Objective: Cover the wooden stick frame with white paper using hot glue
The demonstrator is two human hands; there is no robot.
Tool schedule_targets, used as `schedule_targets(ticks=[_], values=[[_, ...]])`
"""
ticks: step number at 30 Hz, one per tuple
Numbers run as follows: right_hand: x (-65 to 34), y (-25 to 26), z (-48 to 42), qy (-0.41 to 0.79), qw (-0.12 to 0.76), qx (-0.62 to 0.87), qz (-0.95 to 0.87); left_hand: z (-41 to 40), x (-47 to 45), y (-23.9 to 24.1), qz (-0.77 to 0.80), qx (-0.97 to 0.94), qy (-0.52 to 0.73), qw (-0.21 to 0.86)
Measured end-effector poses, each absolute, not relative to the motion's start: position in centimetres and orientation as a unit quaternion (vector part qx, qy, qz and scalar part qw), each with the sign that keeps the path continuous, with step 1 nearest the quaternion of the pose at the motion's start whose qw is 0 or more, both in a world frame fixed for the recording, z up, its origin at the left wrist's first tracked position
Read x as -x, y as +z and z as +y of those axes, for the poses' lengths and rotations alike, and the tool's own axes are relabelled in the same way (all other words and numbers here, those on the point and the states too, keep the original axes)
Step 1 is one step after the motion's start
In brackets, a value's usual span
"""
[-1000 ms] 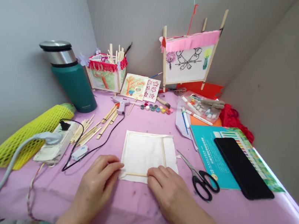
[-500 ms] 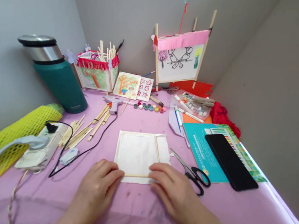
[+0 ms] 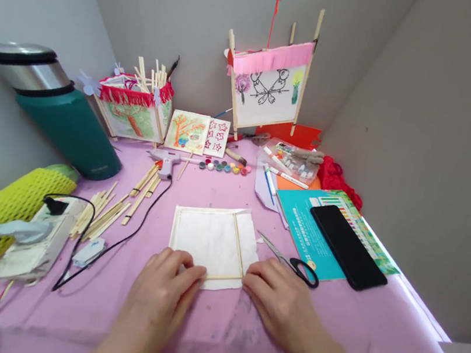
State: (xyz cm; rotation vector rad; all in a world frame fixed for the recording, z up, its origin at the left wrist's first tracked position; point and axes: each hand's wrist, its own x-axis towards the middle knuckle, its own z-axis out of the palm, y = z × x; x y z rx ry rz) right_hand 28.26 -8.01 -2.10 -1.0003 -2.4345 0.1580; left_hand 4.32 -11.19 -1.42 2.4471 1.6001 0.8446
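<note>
A square of white paper (image 3: 208,240) lies on the table with thin wooden sticks framing it. One stick (image 3: 224,277) runs along its near edge, another (image 3: 238,245) down its right side with a strip of paper beyond it. My left hand (image 3: 166,287) is closed at the lower left corner, thumb and fingers pressing the near stick and paper. At the lower right corner my right hand (image 3: 277,298) has its fingers bent together on the paper's edge, just beyond the stick's end. Scissors (image 3: 289,260) lie partly open beside the right hand.
Left stand a green flask (image 3: 70,128), a power strip (image 3: 37,241), wooden sticks (image 3: 101,215) and a glue gun (image 3: 169,162) with its black cord. Paint pots (image 3: 223,167) and a hanging lantern (image 3: 270,90) are behind. A black phone (image 3: 346,246) rests on a blue book (image 3: 299,221) at right.
My right hand has slid right, off the near stick to the corner, uncovering the stick joint. My left hand stays at its corner. The whole view has shifted slightly.
</note>
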Motion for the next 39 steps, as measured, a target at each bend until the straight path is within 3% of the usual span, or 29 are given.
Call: schedule_targets(ticks=[13, 21, 24, 31, 39], values=[[-28.7, -2.8, -7.9, 0.072, 0.232, 0.342, -0.908, -10.7, -5.4, -2.3, 0.532, -0.796, 0.284, 0.055], [-28.5, 0.4, -5.4, 0.130, 0.200, 0.374, -0.896, -10.7, -5.1, -2.6, 0.519, -0.799, 0.296, 0.074], [-27.9, 1.4, -2.3, 0.074, 0.195, 0.398, -0.894, -10.7, -5.0, -2.7, 0.519, -0.798, 0.299, 0.071], [-26.3, 0.6, 2.1, -0.012, 0.077, 0.393, -0.916, -10.4, -4.9, -2.7, 0.517, -0.807, 0.278, 0.060], [-25.7, -0.4, 1.2, -0.053, 0.077, 0.405, -0.909, -10.4, -4.8, -2.6, 0.518, -0.804, 0.289, 0.044]])
